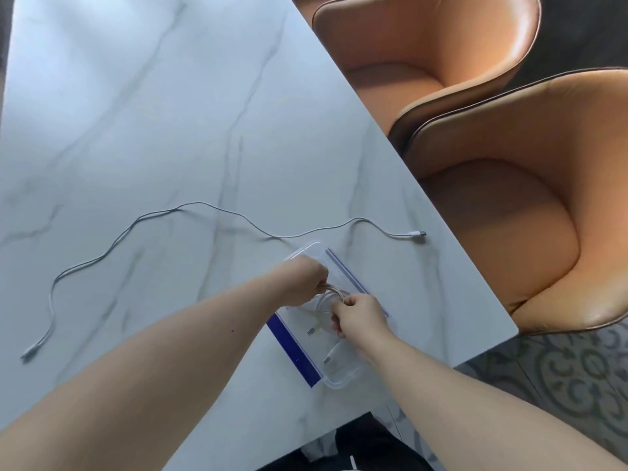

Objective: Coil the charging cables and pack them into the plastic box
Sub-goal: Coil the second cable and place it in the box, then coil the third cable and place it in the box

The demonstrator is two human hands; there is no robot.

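A clear plastic box point(341, 377) with blue side clips sits on the white marble table near its right edge. Over the box, my left hand point(306, 278) and my right hand point(358, 316) both pinch a coiled white cable point(334, 294), holding its loops between them. Two USB plugs point(326, 360) of white cables lie inside the box below my right hand. A second long white cable point(190, 207) lies uncoiled across the table behind the box, one plug point(418, 233) at the right, the other end at the far left.
Two orange leather chairs point(503, 205) stand along the table's right edge. A patterned grey floor point(574, 372) shows at the lower right. The marble table point(136, 96) stretches far to the back and left.
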